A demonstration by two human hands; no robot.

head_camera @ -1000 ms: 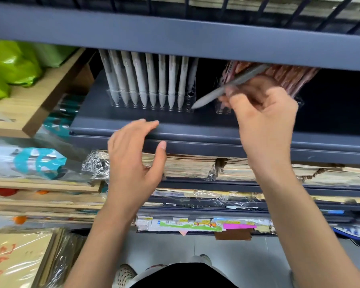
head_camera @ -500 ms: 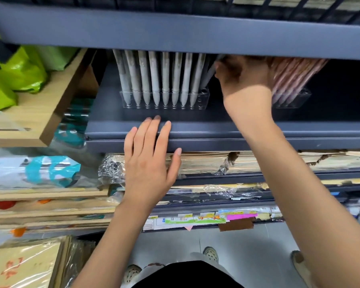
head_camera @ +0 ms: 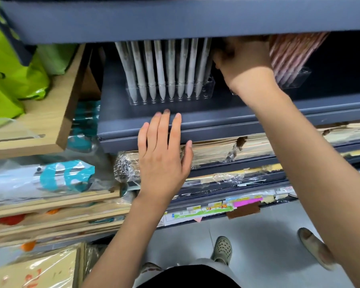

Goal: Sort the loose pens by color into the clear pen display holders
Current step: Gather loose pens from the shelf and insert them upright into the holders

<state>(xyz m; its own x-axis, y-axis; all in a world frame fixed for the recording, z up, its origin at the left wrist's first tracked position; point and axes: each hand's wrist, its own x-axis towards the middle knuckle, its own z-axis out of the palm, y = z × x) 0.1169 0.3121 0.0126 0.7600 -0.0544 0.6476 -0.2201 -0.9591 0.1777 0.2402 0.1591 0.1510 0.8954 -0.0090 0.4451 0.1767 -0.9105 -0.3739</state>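
Pens stand on a dark grey shelf that runs across the view from 9 to 3 o'clock, under the front beam of an upper shelf spanning the top. At 9 o'clock a wooden board carries green bags. Below the grey shelf lie stacks of wrapped paper goods.

The right hand reaches in at 1 o'clock, between the two holders. Its fingers are tucked up into the shadow under the beam, so whether they pinch anything cannot be told. The left hand lies flat near the centre, its fingers straight and close together with the tips on the grey shelf's front edge, thumb held out to the side, gripping nothing.

At 12 o'clock a clear holder keeps a row of grey pens tips down, leaning back, just beside the right hand. At 2 o'clock a second clear holder holds pink pens, tilted the same way. Two shoes show on the floor at 5 o'clock.
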